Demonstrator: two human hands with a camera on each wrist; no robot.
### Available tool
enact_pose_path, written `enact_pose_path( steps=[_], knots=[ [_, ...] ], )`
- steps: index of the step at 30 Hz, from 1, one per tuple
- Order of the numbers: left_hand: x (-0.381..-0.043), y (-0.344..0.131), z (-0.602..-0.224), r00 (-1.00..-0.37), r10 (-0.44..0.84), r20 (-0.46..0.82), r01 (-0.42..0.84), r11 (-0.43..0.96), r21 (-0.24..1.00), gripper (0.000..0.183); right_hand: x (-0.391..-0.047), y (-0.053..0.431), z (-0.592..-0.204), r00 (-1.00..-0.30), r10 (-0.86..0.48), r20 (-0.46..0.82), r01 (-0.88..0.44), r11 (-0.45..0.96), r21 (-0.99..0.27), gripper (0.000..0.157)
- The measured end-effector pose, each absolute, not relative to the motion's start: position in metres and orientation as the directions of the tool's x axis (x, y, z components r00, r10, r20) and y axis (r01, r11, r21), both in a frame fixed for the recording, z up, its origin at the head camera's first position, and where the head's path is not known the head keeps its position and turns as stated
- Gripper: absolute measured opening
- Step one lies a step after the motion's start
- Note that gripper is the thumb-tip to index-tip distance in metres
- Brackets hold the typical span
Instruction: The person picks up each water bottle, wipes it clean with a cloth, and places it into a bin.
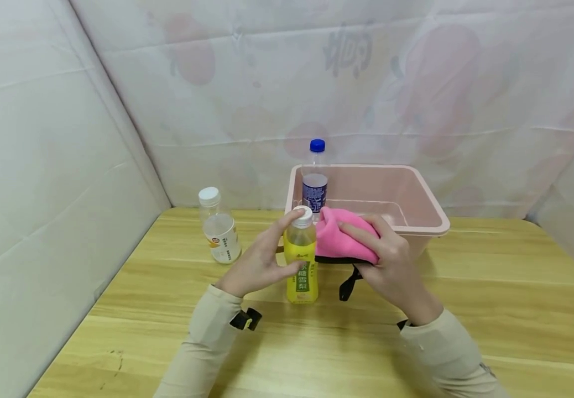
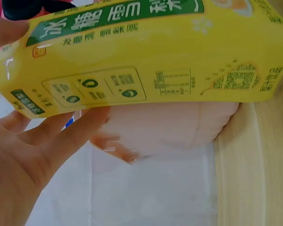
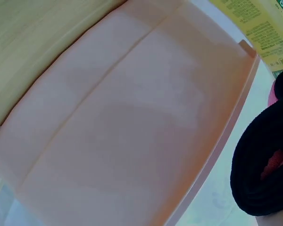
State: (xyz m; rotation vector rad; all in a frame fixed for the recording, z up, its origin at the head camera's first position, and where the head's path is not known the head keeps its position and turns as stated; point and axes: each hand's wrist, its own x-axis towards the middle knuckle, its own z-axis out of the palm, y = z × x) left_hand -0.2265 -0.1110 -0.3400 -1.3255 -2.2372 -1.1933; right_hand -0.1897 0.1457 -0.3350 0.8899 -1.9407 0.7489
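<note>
My left hand (image 1: 264, 262) holds a yellow-labelled drink bottle (image 1: 302, 282) with a white cap, upright in the head view. The thumb lies across its front and a finger reaches up beside the cap; in the left wrist view other fingers (image 2: 80, 129) pass behind the bottle. I cannot tell whether its base touches the table. My right hand (image 1: 391, 262) grips a pink fleece mitt-like cloth (image 1: 344, 237), close against the bottle's right side. Its black ribbed cuff (image 3: 254, 155) gapes in the right wrist view, and a black strap (image 1: 348, 286) hangs below. The palm-side fingers are partly hidden.
Behind the hands stands a pink plastic bin (image 1: 433, 213). A clear bottle with a blue cap (image 1: 317, 166) rises at its left end; its base is hidden. Another clear bottle with a white cap (image 1: 221, 237) stands on the wooden table (image 1: 167, 320) at left. Pale fabric (image 1: 247, 110) encloses the table.
</note>
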Motion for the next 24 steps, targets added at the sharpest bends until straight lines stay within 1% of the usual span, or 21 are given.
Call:
enact_pose_path(
  steps=[2,10,15,17,19,21,24],
  knots=[
    [-0.227,-0.109,-0.339,-0.532,0.603,0.594,0.833,0.247,0.495,0.089,-0.189,0.147,-0.335,-0.392,-0.3,0.87,-0.8,0.577,-0.162,0.059],
    [-0.227,-0.108,-0.338,-0.552,0.6,0.58,0.822,0.272,0.501,0.091,-0.189,0.15,-0.335,-0.434,-0.374,0.82,-0.783,0.606,-0.138,0.057],
    [-0.226,-0.11,-0.337,-0.563,0.553,0.615,0.821,0.284,0.496,0.089,-0.187,0.149,-0.334,-0.491,-0.415,0.766,-0.755,0.641,-0.137,0.055],
    [-0.226,-0.111,-0.337,-0.569,0.526,0.632,0.819,0.297,0.491,0.087,-0.187,0.148,-0.336,-0.53,-0.455,0.716,-0.737,0.665,-0.123,0.055],
    [-0.225,-0.111,-0.337,-0.582,0.503,0.639,0.812,0.312,0.494,0.085,-0.187,0.146,-0.34,-0.565,-0.509,0.649,-0.72,0.689,-0.087,0.051],
    [-0.225,-0.112,-0.337,-0.591,0.495,0.637,0.805,0.305,0.51,0.085,-0.188,0.143,-0.346,-0.598,-0.562,0.572,-0.709,0.704,-0.049,0.048],
    [-0.225,-0.112,-0.337,-0.604,0.499,0.621,0.791,0.279,0.545,0.086,-0.19,0.138,-0.358,-0.651,-0.61,0.451,-0.696,0.717,-0.035,0.042]
  ],
)
